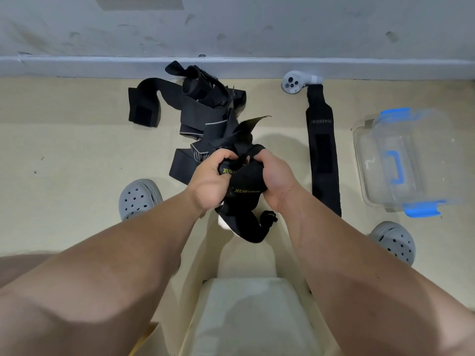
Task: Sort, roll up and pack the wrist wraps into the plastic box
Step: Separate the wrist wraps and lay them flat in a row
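- Wrist wraps (203,111) lying tangled mid-floor; none rolled.
- Left hand (210,183), right hand (275,181) both gripping one wrap (244,191).
- Plastic box (401,160) sitting empty at floor's right edge.

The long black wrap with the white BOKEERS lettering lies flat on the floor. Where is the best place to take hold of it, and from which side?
Take the BOKEERS wrap at its near end, by the right grey shoe, coming from above with the right hand. It lies flat, straight and alone, so that end is free to pinch and start rolling. The far end touches a white controller, which a grip there would probably disturb.
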